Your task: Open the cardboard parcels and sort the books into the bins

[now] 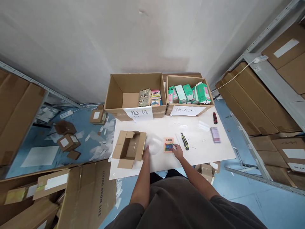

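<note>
A small orange booklet or flat pack (168,148) with a colourful picture lies on the white-covered table (162,163). My right hand (178,152) is closed at its right edge, fingertips bent onto it. To the left stands an opened cardboard box (130,149), flaps folded outward and its inside facing up. My left hand (146,154) is at the box's right flap, with the fingers closed around the flap's edge and partly hidden. Clear plastic wrap (154,144) lies between that hand and the booklet. Just right of my right hand is a yellow-black box cutter (185,142).
Behind stand a large carton (114,113) holding books and another carton (208,107) with green boxes, both carrying paper signs. A red-black cutter (215,118) and a blurred purple item (215,135) lie at the right. Shelves with cartons flank the table; scraps litter the floor.
</note>
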### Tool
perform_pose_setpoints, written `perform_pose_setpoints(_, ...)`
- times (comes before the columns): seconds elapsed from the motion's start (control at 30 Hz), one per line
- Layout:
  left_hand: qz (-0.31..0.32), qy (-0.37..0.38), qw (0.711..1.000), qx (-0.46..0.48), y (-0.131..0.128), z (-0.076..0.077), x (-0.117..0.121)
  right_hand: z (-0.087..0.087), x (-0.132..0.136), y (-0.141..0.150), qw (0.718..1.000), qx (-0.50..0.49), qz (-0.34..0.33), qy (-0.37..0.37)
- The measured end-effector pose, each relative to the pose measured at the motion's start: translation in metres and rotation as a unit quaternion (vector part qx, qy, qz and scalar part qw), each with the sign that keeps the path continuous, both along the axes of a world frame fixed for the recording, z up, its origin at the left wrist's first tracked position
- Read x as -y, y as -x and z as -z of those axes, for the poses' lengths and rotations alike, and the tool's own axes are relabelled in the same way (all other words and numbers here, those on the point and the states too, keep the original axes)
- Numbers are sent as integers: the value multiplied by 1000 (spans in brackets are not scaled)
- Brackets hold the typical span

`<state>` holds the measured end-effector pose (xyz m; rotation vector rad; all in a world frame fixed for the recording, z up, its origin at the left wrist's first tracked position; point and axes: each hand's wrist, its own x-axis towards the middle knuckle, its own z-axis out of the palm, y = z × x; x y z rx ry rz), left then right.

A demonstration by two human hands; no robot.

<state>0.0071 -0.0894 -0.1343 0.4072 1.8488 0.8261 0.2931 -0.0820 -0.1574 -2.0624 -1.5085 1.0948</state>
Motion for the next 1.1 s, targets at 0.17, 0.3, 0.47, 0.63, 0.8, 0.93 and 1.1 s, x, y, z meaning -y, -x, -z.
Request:
perform_pose_setpoints(0.17,-60,14,967,-246,-18,-18,40,-2,-6,-1,999,28,-1,24)
perform_pose_setpoints(0.3,198,-108,947,-230,-51,-18,45,-4,-13,-4,999,30,3,27)
perform_pose_setpoints(0.47,325,15,940,-106,-91,13,-15,10,-18,-3,997,41,-29,62)
perform_pose_setpoints(0.63,310,29,947,-82,-115,41,-37,23,-20,-1,992,94,-43,77)
perform_pose_setpoints(0.8,278,-44,959,-43,-128,28,-27,15,-19,1,995,40,14,90)
perform_pose_setpoints(0.93,277,-103,955,14,-116,-14,-27,-25,-26,-5,974,-173,90,115)
perform_pose_setpoints(1.1,258,-184,935,157,-63,-92,-33,-112,-45,-3,893,-443,11,79)
